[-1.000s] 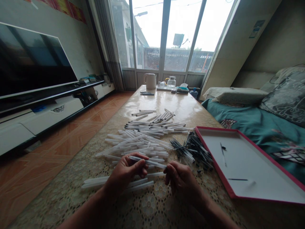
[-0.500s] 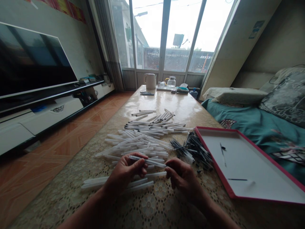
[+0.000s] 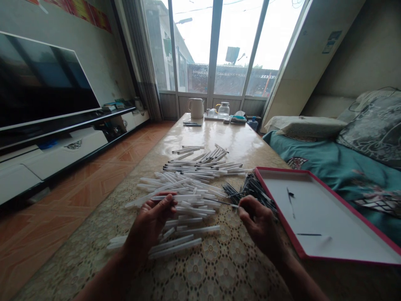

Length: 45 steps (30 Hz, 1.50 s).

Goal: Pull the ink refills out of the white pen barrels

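My left hand (image 3: 148,221) is closed on a white pen barrel (image 3: 186,197), which points right above the pile. Between the thumb and fingers of my right hand (image 3: 258,219) is a thin pen refill (image 3: 224,202), dark along its length and pale near the fingers. Its far end lies close to the barrel's right end; whether they touch I cannot tell. Loose white pen barrels (image 3: 175,184) lie under and beyond my left hand. Just past my right hand is a heap of dark refills (image 3: 250,188), partly hidden by that hand.
A pink-rimmed white tray (image 3: 341,225) at right holds a few small pen parts. Pens with dark ends (image 3: 200,168) lie farther up the patterned table (image 3: 216,271). At its far end stand a pitcher (image 3: 196,108) and a glass jug (image 3: 224,109). A sofa (image 3: 319,150) flanks the right side.
My hands have moved apart, the left going left and slightly up, the right going right. A thin refill now shows between them, held by my right hand.
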Tool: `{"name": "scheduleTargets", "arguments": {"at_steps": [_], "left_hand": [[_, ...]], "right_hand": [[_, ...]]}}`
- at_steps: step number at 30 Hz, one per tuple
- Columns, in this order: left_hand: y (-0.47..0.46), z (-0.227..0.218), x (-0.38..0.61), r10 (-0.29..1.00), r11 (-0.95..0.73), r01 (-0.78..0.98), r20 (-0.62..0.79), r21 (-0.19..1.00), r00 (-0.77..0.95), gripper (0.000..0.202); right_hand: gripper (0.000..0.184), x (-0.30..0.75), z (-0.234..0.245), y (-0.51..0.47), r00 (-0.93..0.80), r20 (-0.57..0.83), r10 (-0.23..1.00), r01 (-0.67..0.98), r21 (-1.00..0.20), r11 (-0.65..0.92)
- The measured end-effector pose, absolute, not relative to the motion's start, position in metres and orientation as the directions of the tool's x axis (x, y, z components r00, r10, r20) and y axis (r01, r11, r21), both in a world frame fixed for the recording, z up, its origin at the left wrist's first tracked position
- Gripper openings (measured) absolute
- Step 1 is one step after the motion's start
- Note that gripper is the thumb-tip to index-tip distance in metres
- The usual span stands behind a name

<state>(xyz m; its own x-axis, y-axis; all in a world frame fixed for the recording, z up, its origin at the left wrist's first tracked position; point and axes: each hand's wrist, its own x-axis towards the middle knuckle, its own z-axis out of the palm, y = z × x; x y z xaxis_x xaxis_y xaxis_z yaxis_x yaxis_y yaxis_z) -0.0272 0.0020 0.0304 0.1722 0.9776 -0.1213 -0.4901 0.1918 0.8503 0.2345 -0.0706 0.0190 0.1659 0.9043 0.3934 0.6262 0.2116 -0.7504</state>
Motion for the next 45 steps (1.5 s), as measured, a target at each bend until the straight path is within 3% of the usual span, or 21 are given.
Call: {"name": "scheduleTargets", "arguments": {"at_steps": [4,7,10,13,16,21,25,29,33,36,38,40,43,45], "left_hand": [[0.001,0.036,-0.033,0.99,0.133,-0.437,-0.098,0.89,0.101,0.033],[-0.002,0.032,-0.032,0.978,0.086,-0.267,-0.03,0.96,0.207,0.026],[-0.005,0.028,-0.032,0.958,0.009,-0.032,0.001,0.999,0.288,0.024],[-0.005,0.028,-0.033,0.943,-0.18,0.186,0.116,0.966,0.311,0.021],[-0.005,0.03,-0.035,0.898,-0.417,0.344,0.323,0.841,0.299,0.012],[-0.01,0.025,-0.03,0.795,-0.586,0.35,0.434,0.731,0.423,0.007],[-0.013,0.014,-0.019,0.666,-0.741,0.407,0.505,0.534,0.549,0.005],[-0.011,0.007,-0.015,0.596,-0.801,0.478,0.556,0.361,0.58,0.01],[-0.01,0.007,-0.017,0.576,-0.812,0.485,0.577,0.325,0.579,0.013],[-0.01,0.007,-0.018,0.594,-0.8,0.489,0.572,0.348,0.565,0.011],[-0.011,0.008,-0.018,0.616,-0.784,0.493,0.58,0.378,0.533,0.007],[-0.011,0.01,-0.018,0.641,-0.763,0.497,0.587,0.413,0.494,0.005],[-0.012,0.013,-0.019,0.677,-0.731,0.509,0.582,0.455,0.451,0.006],[-0.011,0.014,-0.021,0.691,-0.716,0.52,0.584,0.467,0.426,0.007]], "right_hand": [[0.014,0.265,0.018,-0.065,0.44,0.479,0.759,0.784,-0.617,-0.065],[0.021,0.28,0.016,-0.062,0.578,0.47,0.667,0.8,-0.488,-0.35],[0.037,0.284,0.017,-0.062,0.622,0.413,0.665,0.776,-0.441,-0.451],[0.032,0.282,0.017,-0.062,0.603,0.424,0.676,0.79,-0.438,-0.429],[0.024,0.28,0.012,-0.06,0.553,0.435,0.71,0.82,-0.435,-0.372],[0.026,0.275,0.004,-0.058,0.519,0.42,0.745,0.823,-0.482,-0.301],[0.028,0.271,0.002,-0.057,0.482,0.431,0.763,0.828,-0.507,-0.237],[0.028,0.267,-0.002,-0.057,0.425,0.437,0.793,0.843,-0.509,-0.171],[0.027,0.25,0.004,-0.06,0.33,0.438,0.836,0.835,-0.549,-0.042],[0.022,0.228,0.022,-0.067,0.186,0.294,0.938,0.722,-0.689,0.072],[0.022,0.217,0.035,-0.068,0.088,0.141,0.986,0.635,-0.771,0.054],[0.019,0.212,0.046,-0.06,0.012,0.108,0.994,0.705,-0.706,0.068],[0.012,0.22,0.053,-0.031,-0.057,0.176,0.983,0.931,-0.345,0.116],[0.013,0.23,0.052,-0.003,-0.018,0.204,0.979,0.961,-0.265,0.073]]}}
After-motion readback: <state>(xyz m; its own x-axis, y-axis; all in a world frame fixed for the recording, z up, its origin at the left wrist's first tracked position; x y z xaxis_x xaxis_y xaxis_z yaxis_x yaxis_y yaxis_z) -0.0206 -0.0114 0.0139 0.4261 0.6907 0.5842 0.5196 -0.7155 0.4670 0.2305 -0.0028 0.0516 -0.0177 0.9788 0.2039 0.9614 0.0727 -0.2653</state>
